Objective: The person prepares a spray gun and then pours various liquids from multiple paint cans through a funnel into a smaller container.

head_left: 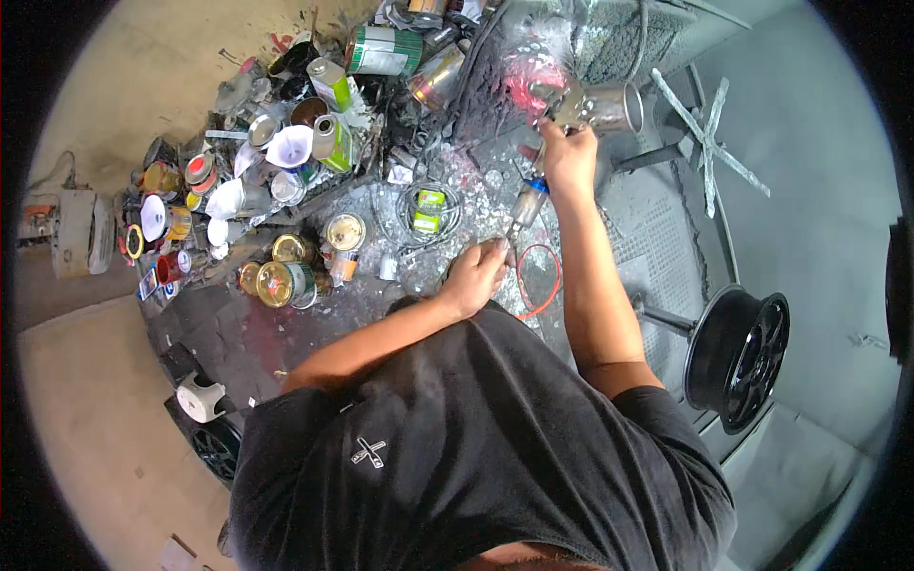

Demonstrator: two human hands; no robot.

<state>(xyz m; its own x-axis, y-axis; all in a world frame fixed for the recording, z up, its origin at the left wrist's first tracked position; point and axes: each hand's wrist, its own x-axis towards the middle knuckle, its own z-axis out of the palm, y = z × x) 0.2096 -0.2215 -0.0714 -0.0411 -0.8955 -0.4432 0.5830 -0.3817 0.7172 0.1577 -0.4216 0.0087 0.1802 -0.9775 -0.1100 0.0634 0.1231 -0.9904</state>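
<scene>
My right hand (571,162) is closed around the handle of a spray gun (568,103), held out ahead of me. A metal cup (614,107) is attached to the gun, its open end toward the right. Below the handle hangs a clear inline air filter (526,206) with a blue collar. My left hand (478,274) is closed at the filter's lower end, thumb and fingers on the metal air hose fitting (512,231). From there an orange-red air hose (557,285) loops down by my right forearm. The left fingertips partly hide the fitting.
Paint cans (276,283), green-white thinner tins (330,143) and white paper funnels (288,147) crowd the left. A coiled grey cable (407,221) lies ahead on the paint-spattered surface. To the right stand a black wheel rim (738,360) on a stand and a star-shaped metal rack (709,141).
</scene>
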